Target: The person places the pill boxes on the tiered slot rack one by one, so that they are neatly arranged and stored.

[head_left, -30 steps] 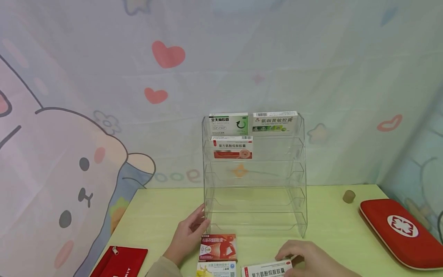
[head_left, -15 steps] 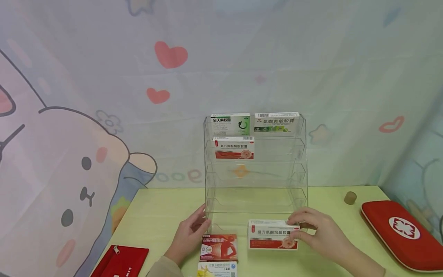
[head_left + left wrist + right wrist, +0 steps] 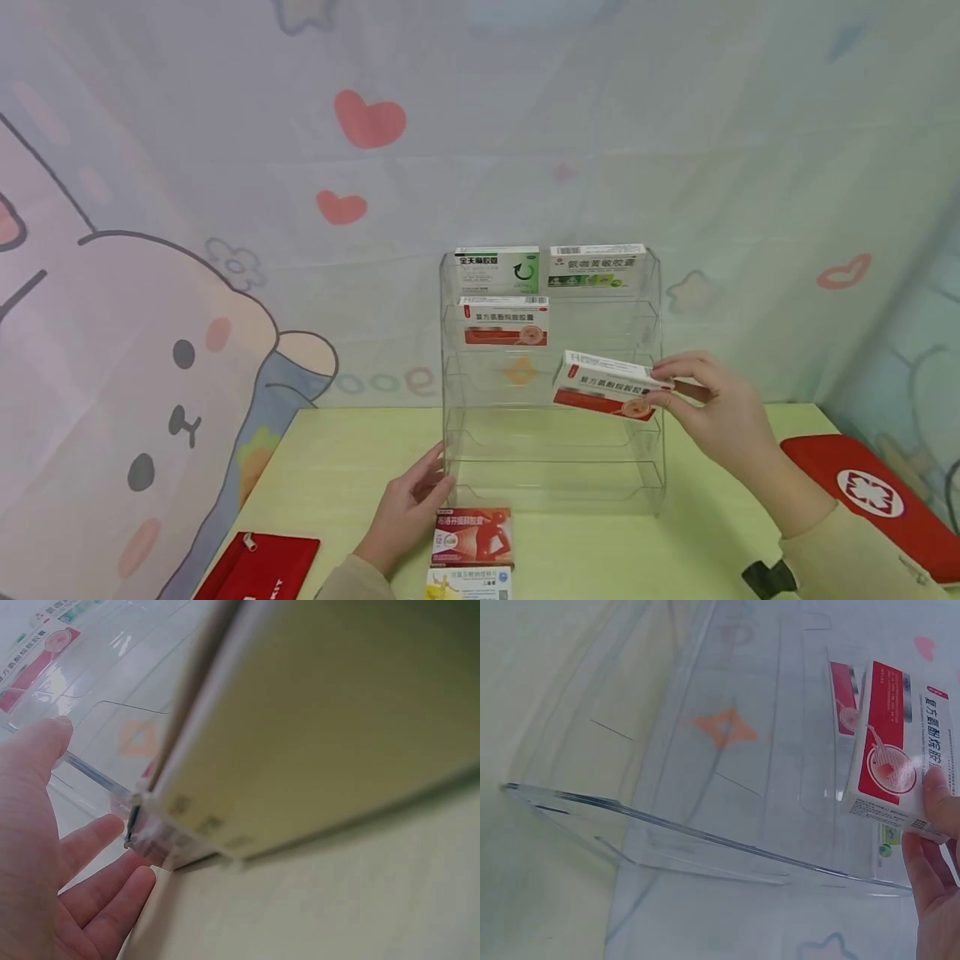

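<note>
My right hand (image 3: 720, 408) pinches the right end of a white and red medicine box (image 3: 606, 387), fingers on top and thumb in front. The box is tilted, its left end higher, in front of the middle tiers of a clear acrylic display rack (image 3: 555, 487). In the right wrist view, the box (image 3: 900, 742) overlaps the rack's upper tiers. My left hand (image 3: 405, 504) holds the rack's lower left side. The left wrist view shows the thumb and fingers of that hand (image 3: 75, 870) on either side of the rack's edge.
On the rack's top tier stand a green and white box (image 3: 497, 271) and another medicine box (image 3: 597, 267). A matching red and white box (image 3: 504, 322) sits below. In front lie a red box (image 3: 472, 537) and a white-yellow box (image 3: 469, 583). Red pouch (image 3: 270, 562) left, red case (image 3: 847, 475) right.
My right hand has lifted the white and red medicine box from the table's front, up and to the right, and it is now tilted before the rack. My left hand has stayed put.
</note>
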A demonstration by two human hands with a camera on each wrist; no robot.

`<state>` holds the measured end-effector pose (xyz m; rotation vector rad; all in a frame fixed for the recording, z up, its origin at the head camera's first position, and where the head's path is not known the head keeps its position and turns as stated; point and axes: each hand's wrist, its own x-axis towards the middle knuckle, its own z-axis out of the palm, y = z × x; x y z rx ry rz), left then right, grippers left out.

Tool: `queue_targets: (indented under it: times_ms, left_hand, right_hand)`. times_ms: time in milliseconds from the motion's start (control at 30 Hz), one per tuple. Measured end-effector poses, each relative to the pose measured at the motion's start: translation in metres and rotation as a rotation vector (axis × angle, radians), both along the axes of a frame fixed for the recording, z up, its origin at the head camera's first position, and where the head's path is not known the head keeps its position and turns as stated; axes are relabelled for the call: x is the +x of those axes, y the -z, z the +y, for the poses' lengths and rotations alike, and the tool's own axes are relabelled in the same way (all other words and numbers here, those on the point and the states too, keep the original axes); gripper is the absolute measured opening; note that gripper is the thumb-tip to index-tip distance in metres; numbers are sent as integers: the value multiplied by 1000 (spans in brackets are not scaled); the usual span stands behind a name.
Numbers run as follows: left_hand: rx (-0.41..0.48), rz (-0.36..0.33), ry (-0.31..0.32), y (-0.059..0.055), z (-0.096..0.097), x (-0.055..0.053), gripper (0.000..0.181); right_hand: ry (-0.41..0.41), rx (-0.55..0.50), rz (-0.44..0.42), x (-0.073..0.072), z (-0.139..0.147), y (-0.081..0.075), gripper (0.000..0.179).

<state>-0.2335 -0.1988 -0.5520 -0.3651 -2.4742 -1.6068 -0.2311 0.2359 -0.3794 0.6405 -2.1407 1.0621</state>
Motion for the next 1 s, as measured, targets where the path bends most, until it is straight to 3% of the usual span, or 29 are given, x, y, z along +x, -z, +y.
queue_targets:
  times_ms: [333,667,867,1000]
  left_hand:
    - [10,-16,-3,-2,1,1,60]
    - [4,-11,0,-4,0,1,60]
    - [2,-5,-13,-3,0,1,60]
    - [2,-2,-7,-2,1,1,59]
  right_hand:
    - [92,-49,14,-30,-3,-39,28]
    - [129,-112,61,-53,-7,-76,26]
    - [140,-140,49,-63,-14,-82,22]
    - [173,-99,32,-68,-17,-79,19]
